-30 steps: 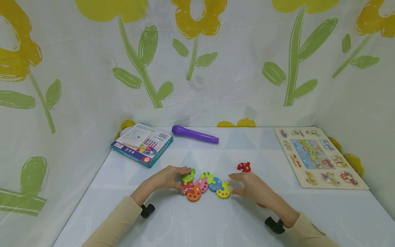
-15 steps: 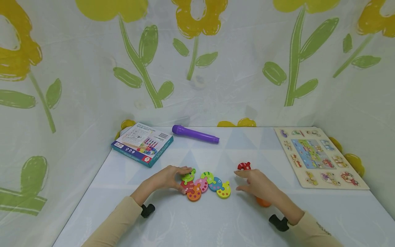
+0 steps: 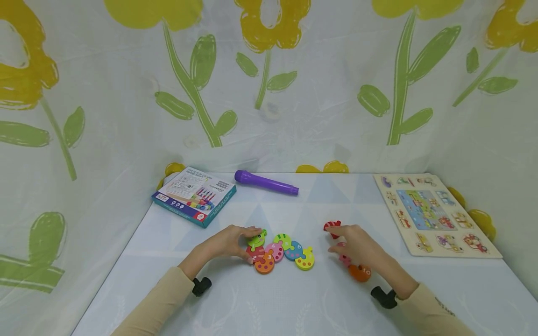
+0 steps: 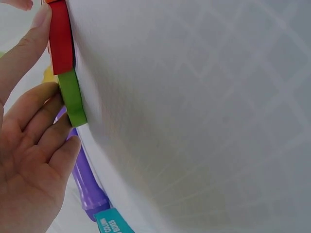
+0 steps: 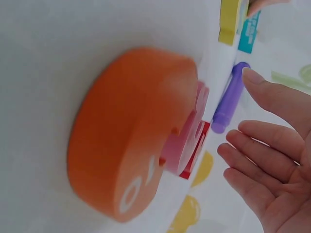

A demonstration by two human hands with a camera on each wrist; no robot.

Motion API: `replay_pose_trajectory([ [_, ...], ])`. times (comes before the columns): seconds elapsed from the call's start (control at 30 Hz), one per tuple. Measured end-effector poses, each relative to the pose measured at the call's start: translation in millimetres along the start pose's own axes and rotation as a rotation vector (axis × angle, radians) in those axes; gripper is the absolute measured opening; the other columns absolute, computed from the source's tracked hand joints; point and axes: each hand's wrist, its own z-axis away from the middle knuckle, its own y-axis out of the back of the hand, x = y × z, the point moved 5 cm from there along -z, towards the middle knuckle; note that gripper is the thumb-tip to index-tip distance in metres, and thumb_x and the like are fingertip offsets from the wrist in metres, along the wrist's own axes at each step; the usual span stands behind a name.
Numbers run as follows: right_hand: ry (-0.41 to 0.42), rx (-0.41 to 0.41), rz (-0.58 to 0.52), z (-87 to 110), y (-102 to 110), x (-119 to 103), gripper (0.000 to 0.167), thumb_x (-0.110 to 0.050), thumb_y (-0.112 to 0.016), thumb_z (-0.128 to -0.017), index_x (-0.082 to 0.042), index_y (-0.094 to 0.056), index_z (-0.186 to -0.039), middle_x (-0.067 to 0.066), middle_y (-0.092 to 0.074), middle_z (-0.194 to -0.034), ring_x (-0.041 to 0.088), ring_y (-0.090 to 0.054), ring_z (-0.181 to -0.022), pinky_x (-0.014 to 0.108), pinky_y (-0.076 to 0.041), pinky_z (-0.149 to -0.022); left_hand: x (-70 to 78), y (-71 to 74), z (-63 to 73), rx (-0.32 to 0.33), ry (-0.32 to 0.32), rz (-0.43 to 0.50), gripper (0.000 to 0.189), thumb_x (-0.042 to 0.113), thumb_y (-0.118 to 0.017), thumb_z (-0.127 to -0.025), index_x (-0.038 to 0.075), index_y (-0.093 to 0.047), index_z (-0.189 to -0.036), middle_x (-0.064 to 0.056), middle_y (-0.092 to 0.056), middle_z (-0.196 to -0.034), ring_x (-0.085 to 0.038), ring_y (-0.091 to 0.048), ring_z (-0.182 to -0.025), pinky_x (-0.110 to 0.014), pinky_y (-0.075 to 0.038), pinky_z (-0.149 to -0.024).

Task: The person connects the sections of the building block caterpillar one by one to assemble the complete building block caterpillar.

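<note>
Our right hand (image 3: 357, 245), spread and holding nothing, has moved away from the joined caterpillar (image 3: 276, 252) to the red piece (image 3: 332, 224) beside its forefinger, bringing that within reach; our left hand (image 3: 229, 242) grips the caterpillar's head end.

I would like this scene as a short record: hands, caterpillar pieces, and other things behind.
Left hand: holds head end of caterpillar chain
Right hand: beside or over red piece; contact unclear
Chain: seven joined pieces, green head to yellow piece
Off chain: red piece, pink piece, orange piece marked 10
Behind: flat box, purple microphone, puzzle board
</note>
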Motion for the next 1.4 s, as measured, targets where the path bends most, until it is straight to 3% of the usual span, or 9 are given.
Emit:
replay_pose_trajectory([
  [0.23,0.054,0.031,0.039,-4.6,6.5,9.4,0.05,-0.014,-0.081,-0.078,-0.002,-0.065,-0.124,0.011,-0.07,-0.105,0.025,-0.064,-0.092,0.028,-0.058,-0.073,0.5,0.5,-0.2,0.005,-0.003,-0.006,0.08,0.031,-0.084,-0.072,0.018,-0.049,-0.143,-0.003,-0.042,-0.148,-0.024,-0.036,-0.138,-0.045,-0.035,-0.109],
  [0.5,0.052,0.045,0.068,-14.3,9.9,21.4,0.048,-0.013,-0.079,-0.08,-0.001,-0.064,-0.124,0.019,-0.064,-0.12,0.038,-0.058,-0.114,0.042,-0.055,-0.086,1.0,1.3,-0.3,0.008,-0.004,-0.015,0.08,0.03,-0.084,-0.073,0.018,-0.048,-0.143,-0.004,-0.042,-0.149,-0.024,-0.035,-0.139,-0.045,-0.035,-0.109],
  [0.9,0.055,0.024,0.071,-24.4,8.0,30.5,0.053,-0.015,-0.079,-0.08,0.005,-0.061,-0.125,0.022,-0.062,-0.124,0.04,-0.055,-0.117,0.05,-0.048,-0.094,1.4,0.8,0.1,0.007,-0.001,-0.012,0.08,0.03,-0.084,-0.073,0.018,-0.048,-0.143,-0.006,-0.042,-0.148,-0.026,-0.036,-0.138,-0.045,-0.035,-0.109],
  [1.4,0.051,0.022,0.124,-30.3,-0.6,35.8,0.051,-0.018,-0.08,-0.08,0.005,-0.063,-0.122,0.021,-0.065,-0.118,0.036,-0.06,-0.109,0.047,-0.05,-0.092,0.3,-0.2,0.1,0.005,-0.023,-0.018,0.081,0.031,-0.084,-0.072,0.017,-0.048,-0.143,-0.003,-0.043,-0.148,-0.023,-0.036,-0.138,-0.044,-0.035,-0.109],
])
